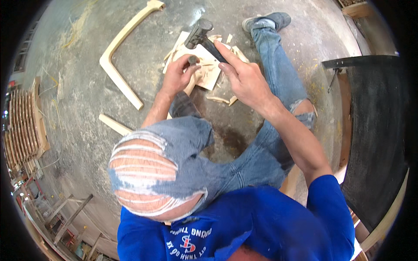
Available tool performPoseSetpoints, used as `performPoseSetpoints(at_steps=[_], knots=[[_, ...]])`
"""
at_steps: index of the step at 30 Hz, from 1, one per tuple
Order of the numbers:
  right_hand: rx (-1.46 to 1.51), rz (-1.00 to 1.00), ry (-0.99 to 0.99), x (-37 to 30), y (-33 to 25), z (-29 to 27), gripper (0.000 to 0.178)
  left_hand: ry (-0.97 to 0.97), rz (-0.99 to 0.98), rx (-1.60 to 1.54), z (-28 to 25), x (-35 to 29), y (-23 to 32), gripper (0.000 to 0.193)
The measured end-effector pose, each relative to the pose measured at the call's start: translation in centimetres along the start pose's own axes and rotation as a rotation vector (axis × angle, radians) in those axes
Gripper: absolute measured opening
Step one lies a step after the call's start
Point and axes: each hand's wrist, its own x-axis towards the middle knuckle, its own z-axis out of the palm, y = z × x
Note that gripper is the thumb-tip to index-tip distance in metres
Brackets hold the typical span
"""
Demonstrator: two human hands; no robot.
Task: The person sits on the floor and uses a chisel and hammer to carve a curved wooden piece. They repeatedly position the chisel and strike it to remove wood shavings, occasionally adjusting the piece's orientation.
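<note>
Hammer being held raised in right hand; small wooden piece being pinched by left hand on floor. Offcuts already lying around; piece not yet finished.

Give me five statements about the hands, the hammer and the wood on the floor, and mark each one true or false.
1. The right hand holds a hammer by its handle. True.
2. The left hand rests on the knee. False: it is down at the small wood pieces on the floor.
3. A long bent wooden part lies on the floor to the left of the hands. True.
4. The hammer head points toward the person's body. False: it points away, beyond the hands.
5. The wood pieces lie on a workbench. False: they lie on the concrete floor.
</note>
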Motion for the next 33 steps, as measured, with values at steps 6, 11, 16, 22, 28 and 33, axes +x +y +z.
performPoseSetpoints(at_steps=[6, 11, 16, 22, 28, 33], knots=[[0.251, -0.021, 0.324, 1.3, -6.5, -5.3, 0.056, 0.010, -0.029, -0.077, -0.3, -0.7, 0.5, 0.019], [-0.221, 0.070, -0.284, -2.3, -0.4, 0.6, 0.063, 0.050, -0.032, -0.172, 0.8, -0.1, -0.9, 0.021], [0.017, -0.182, 0.127, 1.0, -4.8, -2.8, 0.063, -0.036, -0.100, -0.017, -0.5, -0.6, 0.6, 0.021], [0.198, -0.338, 0.422, -0.9, -4.3, -2.9, 0.064, -0.019, -0.041, -0.067, 0.2, -0.5, -0.3, 0.019], [0.165, 0.070, 0.061, -0.7, -1.7, -1.0, 0.056, 0.000, 0.014, 0.013, -0.1, 0.3, 0.2, 0.021], [0.212, 0.023, 0.294, -2.3, 1.2, -0.7, 0.055, -0.088, -0.016, -0.258, -0.6, 0.6, 1.1, 0.017]])
